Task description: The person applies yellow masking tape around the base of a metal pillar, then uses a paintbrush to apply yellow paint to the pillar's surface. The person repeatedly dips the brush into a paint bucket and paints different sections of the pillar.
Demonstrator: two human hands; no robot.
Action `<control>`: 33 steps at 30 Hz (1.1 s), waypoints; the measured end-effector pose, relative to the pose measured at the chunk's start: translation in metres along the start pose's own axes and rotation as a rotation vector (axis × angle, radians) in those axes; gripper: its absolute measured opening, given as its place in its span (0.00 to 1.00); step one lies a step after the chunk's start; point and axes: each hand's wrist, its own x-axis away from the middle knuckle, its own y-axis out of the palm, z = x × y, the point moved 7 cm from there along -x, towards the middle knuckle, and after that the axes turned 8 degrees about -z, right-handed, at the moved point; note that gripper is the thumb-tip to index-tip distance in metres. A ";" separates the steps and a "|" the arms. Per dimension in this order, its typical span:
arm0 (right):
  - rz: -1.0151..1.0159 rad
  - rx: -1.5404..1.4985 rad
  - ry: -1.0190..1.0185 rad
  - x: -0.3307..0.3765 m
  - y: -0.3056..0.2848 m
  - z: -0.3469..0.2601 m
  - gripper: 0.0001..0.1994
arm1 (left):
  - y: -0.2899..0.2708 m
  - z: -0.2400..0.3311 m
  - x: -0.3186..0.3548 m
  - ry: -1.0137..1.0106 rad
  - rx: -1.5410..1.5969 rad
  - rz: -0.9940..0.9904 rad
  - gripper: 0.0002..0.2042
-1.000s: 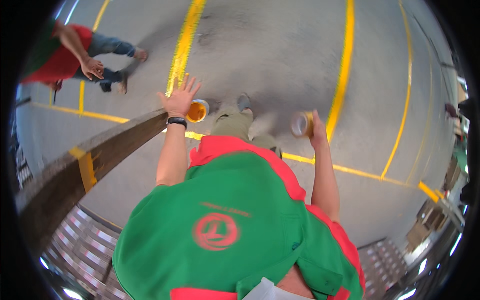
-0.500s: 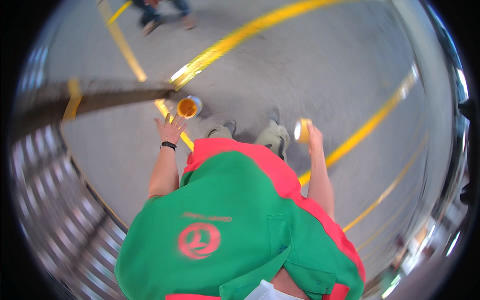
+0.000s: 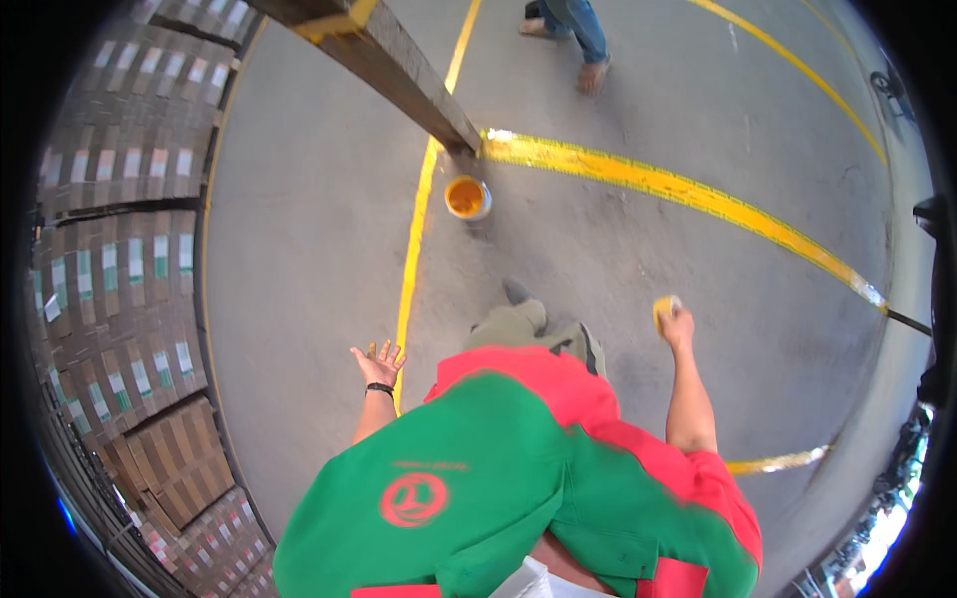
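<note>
My left hand (image 3: pixel 380 364) is held out empty beside my body, palm up and fingers spread, with dark yellowish stains on the fingers. A black band circles that wrist. In my right hand (image 3: pixel 679 327), out to the right, is a yellow roll of tape (image 3: pixel 665 311) with my fingers wrapped round it. Ahead of me a white bucket (image 3: pixel 485 205) of orange-yellow paint (image 3: pixel 465 197) stands on the grey floor, apart from both hands.
A brown post (image 3: pixel 419 75) rises beside the bucket. A broad yellow stripe (image 3: pixel 638 171) with tape along its edges runs right from it; a thinner yellow line (image 3: pixel 414 249) passes on the left. Stacked cartons (image 3: pixel 120 259) fill the left side. Another person's legs (image 3: pixel 583 35) show ahead.
My view has turned left, bringing the cartons in and shifting the post and bucket rightward. The other person's legs have changed stance. My left palm has turned up; the tape roll stays in my right hand.
</note>
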 end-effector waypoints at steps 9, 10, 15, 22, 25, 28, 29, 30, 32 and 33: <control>-0.182 0.433 -0.316 -0.111 0.011 -0.198 0.18 | -0.034 -0.060 -0.005 -0.121 -0.205 0.136 0.50; -0.187 0.502 -0.362 -0.127 0.023 -0.220 0.18 | -0.028 -0.057 -0.012 -0.128 -0.269 0.166 0.49; -0.274 0.873 -0.620 -0.230 0.135 -0.302 0.12 | 0.018 -0.048 -0.096 0.189 -1.079 0.164 0.33; -0.320 1.477 -1.076 -0.361 0.310 -0.374 0.10 | 0.019 -0.118 -0.333 0.240 -1.309 0.030 0.33; -0.347 1.431 -1.356 -0.396 0.357 -0.373 0.08 | 0.001 -0.142 -0.401 0.332 -1.398 -0.042 0.34; -0.367 1.643 -1.380 -0.446 0.411 -0.338 0.09 | -0.007 -0.164 -0.457 0.368 -1.538 -0.071 0.35; -0.335 1.699 -1.336 -0.466 0.426 -0.326 0.09 | -0.009 -0.172 -0.476 0.344 -1.580 -0.069 0.35; -0.351 1.636 -1.415 -0.476 0.435 -0.315 0.09 | -0.010 -0.181 -0.491 0.323 -1.564 -0.070 0.35; -0.450 1.567 -1.246 -0.512 0.458 -0.294 0.09 | -0.008 -0.198 -0.517 0.367 -1.610 -0.067 0.35; -0.493 1.281 -1.173 -0.524 0.454 -0.287 0.11 | -0.008 -0.208 -0.528 0.425 -1.612 -0.069 0.35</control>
